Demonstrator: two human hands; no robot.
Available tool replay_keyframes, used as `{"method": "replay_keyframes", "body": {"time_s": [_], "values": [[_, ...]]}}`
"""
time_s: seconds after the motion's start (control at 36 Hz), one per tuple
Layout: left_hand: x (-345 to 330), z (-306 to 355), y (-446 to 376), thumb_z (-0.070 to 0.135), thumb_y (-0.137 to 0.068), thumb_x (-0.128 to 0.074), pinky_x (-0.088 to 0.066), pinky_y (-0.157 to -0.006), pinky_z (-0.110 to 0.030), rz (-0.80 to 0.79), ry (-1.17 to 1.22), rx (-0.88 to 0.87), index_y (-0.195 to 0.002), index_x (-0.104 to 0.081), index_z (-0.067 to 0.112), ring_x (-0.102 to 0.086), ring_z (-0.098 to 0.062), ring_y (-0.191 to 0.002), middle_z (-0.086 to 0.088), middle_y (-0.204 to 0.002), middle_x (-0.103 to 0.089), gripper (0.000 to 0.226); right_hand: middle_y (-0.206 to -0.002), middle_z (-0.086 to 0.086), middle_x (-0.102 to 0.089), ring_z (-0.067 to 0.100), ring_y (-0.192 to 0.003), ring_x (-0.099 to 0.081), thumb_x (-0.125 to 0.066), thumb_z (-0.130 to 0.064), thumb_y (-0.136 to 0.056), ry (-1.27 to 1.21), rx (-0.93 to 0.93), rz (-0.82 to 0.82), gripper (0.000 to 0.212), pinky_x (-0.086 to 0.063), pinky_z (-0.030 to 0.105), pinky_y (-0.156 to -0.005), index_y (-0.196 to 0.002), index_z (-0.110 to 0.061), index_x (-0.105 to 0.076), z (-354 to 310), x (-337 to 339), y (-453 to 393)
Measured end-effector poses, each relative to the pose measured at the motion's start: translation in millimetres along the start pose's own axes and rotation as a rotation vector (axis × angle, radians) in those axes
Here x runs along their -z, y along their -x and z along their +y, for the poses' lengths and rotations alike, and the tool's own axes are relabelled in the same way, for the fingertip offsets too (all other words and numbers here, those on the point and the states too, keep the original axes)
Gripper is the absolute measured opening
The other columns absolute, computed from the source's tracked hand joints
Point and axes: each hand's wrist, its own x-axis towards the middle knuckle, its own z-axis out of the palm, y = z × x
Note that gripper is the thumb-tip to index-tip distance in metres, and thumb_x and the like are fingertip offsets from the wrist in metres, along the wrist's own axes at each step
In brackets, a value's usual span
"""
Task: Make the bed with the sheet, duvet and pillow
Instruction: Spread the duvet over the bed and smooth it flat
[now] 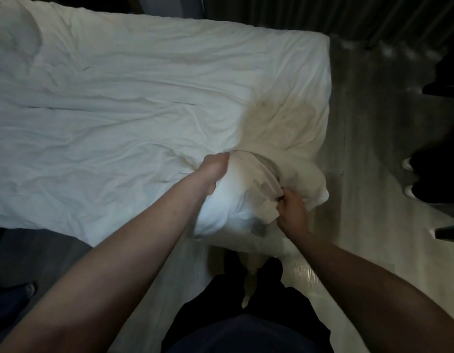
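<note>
Left hand (215, 169) is curled tight around a bunched fold of the white duvet (144, 98) at the near corner of the bed, and the right hand (290, 210) pinches the fabric edge just beside it. Rest of the duvet lies wrinkled across the mattress, floor (373, 123) alongside, looks glossy but it's blurry.

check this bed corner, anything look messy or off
Yes. The white cover lies creased across the bed, and at the near corner it is bunched into a lump gripped by the left hand and right hand, not flat.
</note>
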Motion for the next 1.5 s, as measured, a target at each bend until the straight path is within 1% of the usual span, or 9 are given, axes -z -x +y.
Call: {"method": "replay_keyframes", "body": {"time_s": [0.17, 0.39, 0.58, 0.75, 0.89, 1.14, 1.28, 1.42, 1.5], "values": [[21, -10, -24, 0.038, -0.102, -0.037, -0.041, -0.087, -0.031, 0.022, -0.579, -0.240, -0.104, -0.063, 0.005, -0.058, -0.035, -0.112, -0.018, -0.118, -0.064, 0.043, -0.116, 0.010, -0.067, 0.027, -0.105, -0.059, -0.034, -0.033, -0.091, -0.089, -0.093, -0.101, 0.047, -0.042, 0.035, -0.086, -0.116, -0.008, -0.064, -2, 40, 24], [18, -48, -23, 0.039, -0.101, -0.037, -0.044, -0.085, -0.039, -0.052, -1.007, -0.465, -0.091, -0.052, 0.018, -0.059, -0.035, -0.104, -0.012, -0.111, -0.062, 0.028, -0.075, -0.003, -0.054, 0.012, -0.075, -0.050, -0.050, -0.020, -0.097, -0.109, -0.421, -0.457, 0.029, -0.041, 0.034, -0.085, -0.069, -0.024, -0.054, -8, 86, 14], [-17, -78, 43, 0.022, -0.063, -0.058, -0.044, -0.068, -0.038, -0.024, -0.850, -1.092, -0.094, -0.061, 0.016, -0.056, -0.030, -0.079, -0.006, -0.092, -0.057, 0.032, -0.076, 0.006, -0.064, 0.023, -0.090, -0.059, -0.063, -0.022, -0.086, -0.274, -0.505, -0.407, 0.018, -0.042, 0.035, -0.092, -0.069, -0.014, -0.064, -14, 99, -15], [-60, -111, 71, 0.068, -0.048, -0.066, -0.036, -0.104, -0.037, -0.075, -0.945, -0.737, -0.144, -0.031, 0.022, -0.037, -0.020, -0.123, -0.001, -0.141, -0.035, 0.113, -0.100, -0.007, -0.067, 0.010, -0.104, -0.061, -0.074, -0.044, -0.080, -0.354, -0.398, -0.608, 0.027, -0.042, 0.025, -0.105, -0.091, -0.020, -0.070, -25, 100, -28], [-70, -100, 49, 0.027, -0.057, -0.075, -0.040, -0.073, -0.038, 0.294, -1.018, -0.708, -0.103, -0.053, 0.018, -0.051, -0.026, -0.088, -0.003, -0.099, -0.051, 0.051, -0.085, -0.014, -0.075, 0.005, -0.086, -0.067, -0.084, -0.041, -0.070, -0.157, -0.266, -0.857, 0.030, -0.047, 0.007, -0.068, -0.090, -0.022, -0.073, -30, 131, -34], [-18, -138, 50, 0.010, -0.051, -0.078, -0.042, -0.070, -0.038, 0.330, -1.059, -0.525, -0.106, -0.062, 0.021, -0.059, -0.031, -0.087, -0.005, -0.102, -0.061, 0.057, -0.117, -0.012, -0.064, 0.011, -0.112, -0.057, -0.084, -0.018, -0.071, 0.149, -0.157, -1.034, 0.060, -0.042, 0.021, -0.096, -0.124, -0.030, -0.058, -7, 167, -46], [4, -143, 58, 0.023, -0.072, -0.069, -0.048, -0.071, -0.030, 0.173, -0.854, -0.257, -0.083, -0.066, 0.030, -0.067, -0.027, -0.090, 0.000, -0.092, -0.072, 0.013, -0.114, -0.009, -0.072, 0.012, -0.106, -0.066, -0.088, -0.036, -0.055, 0.267, -0.145, -1.108, 0.065, -0.052, 0.030, -0.098, -0.118, -0.031, -0.070, 5, 162, -38], [18, -84, 77, 0.012, -0.080, -0.051, -0.040, -0.062, -0.009, -0.398, -0.953, -0.204, -0.078, -0.060, 0.023, -0.060, -0.015, -0.092, 0.000, -0.097, -0.065, 0.015, -0.093, 0.007, -0.071, 0.024, -0.084, -0.067, -0.078, -0.021, -0.074, 0.336, -0.187, -1.047, 0.023, -0.054, 0.038, -0.082, -0.096, -0.017, -0.072, 19, 159, -30], [15, -57, 86, 0.011, -0.084, -0.048, -0.045, -0.075, -0.018, -0.552, -1.158, -0.115, -0.111, -0.061, 0.013, -0.058, -0.018, -0.100, -0.005, -0.118, -0.063, 0.030, -0.107, 0.015, -0.066, 0.022, -0.089, -0.057, -0.073, -0.027, -0.077, 0.429, -0.139, -0.933, 0.034, -0.050, 0.039, -0.083, -0.104, -0.007, -0.069, 26, 153, -20]]}}
